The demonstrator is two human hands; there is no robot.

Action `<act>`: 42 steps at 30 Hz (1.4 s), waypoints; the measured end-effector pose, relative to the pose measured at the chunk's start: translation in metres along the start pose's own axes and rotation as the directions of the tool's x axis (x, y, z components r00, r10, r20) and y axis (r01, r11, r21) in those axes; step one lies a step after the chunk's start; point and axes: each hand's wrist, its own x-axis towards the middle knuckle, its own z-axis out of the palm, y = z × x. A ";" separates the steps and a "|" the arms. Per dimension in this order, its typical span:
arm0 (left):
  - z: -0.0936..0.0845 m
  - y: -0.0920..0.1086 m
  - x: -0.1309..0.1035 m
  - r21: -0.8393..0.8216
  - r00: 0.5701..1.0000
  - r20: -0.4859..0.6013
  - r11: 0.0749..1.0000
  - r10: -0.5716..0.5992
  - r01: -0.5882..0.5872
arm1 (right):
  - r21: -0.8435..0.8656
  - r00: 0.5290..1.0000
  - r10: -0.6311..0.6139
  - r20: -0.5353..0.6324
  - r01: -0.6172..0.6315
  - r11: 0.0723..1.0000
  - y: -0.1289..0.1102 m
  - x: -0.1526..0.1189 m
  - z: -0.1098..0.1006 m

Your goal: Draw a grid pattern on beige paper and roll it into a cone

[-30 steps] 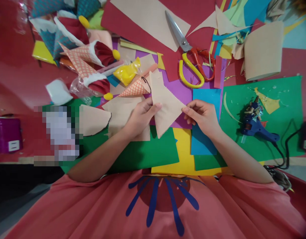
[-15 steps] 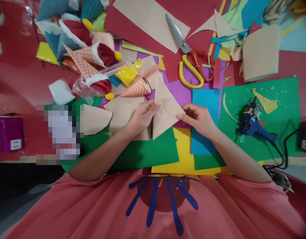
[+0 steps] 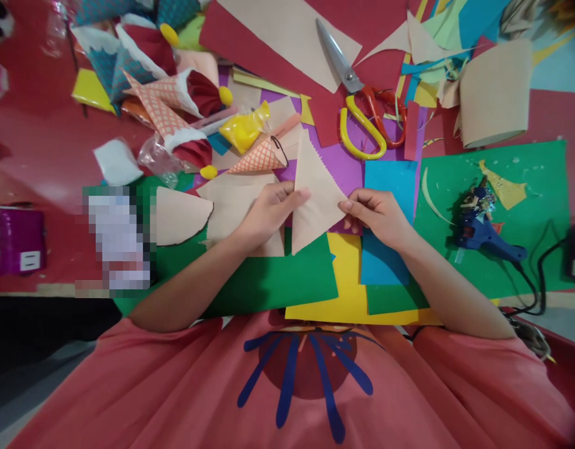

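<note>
A beige triangular piece of paper (image 3: pixel 310 206) with zigzag-cut edges is held up between both hands. My left hand (image 3: pixel 275 212) pinches its left side, thumb on top. At the right corner, the thumb and fingers of my right hand (image 3: pixel 374 215) grip the paper. Just beyond it lies a small cone with an orange lattice pattern (image 3: pixel 259 157) and a dark outline at its mouth. Under and beside my left hand rest a larger beige sheet (image 3: pixel 236 206) and a rounded beige piece (image 3: pixel 178 218) with a dark edge.
Large scissors with red and yellow handles (image 3: pixel 357 106) lie beyond my hands. A blue glue gun (image 3: pixel 488 240) with a cord sits on green card (image 3: pixel 544 187) at right. Decorated paper cones (image 3: pixel 166 118) crowd the far left. A beige paper cylinder (image 3: pixel 496 93) lies far right.
My right hand has shifted its hold slightly up along the right corner of the paper triangle. The left hand keeps its pinch. The whole view has shifted a little.
</note>
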 end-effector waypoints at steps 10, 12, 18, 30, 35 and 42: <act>0.004 0.012 -0.003 -0.070 0.997 0.037 0.995 -0.063 0.065 | 0.062 0.997 -0.041 -0.063 0.044 0.997 0.002 0.003 -0.004; 0.004 0.011 -0.002 -0.080 0.998 0.046 0.995 -0.048 0.051 | 0.054 0.997 -0.065 -0.043 0.068 0.996 0.003 0.003 -0.005; 0.003 0.007 0.000 -0.054 0.999 0.050 0.999 -0.001 0.004 | 0.065 0.998 -0.046 -0.054 0.049 0.997 0.005 0.004 -0.006; 0.002 0.002 0.000 -0.152 0.994 0.065 0.986 0.084 -0.073 | 0.200 0.988 -0.070 -0.141 0.098 0.975 0.011 0.006 -0.008; -0.002 -0.002 0.000 -0.226 0.996 0.063 0.973 0.065 -0.049 | 0.211 0.979 -0.109 -0.173 0.145 0.967 0.015 0.007 -0.010; 0.002 0.007 -0.004 -0.268 0.997 0.064 0.963 0.043 -0.025 | 0.035 0.938 -0.222 -0.267 0.240 0.970 0.010 0.002 -0.007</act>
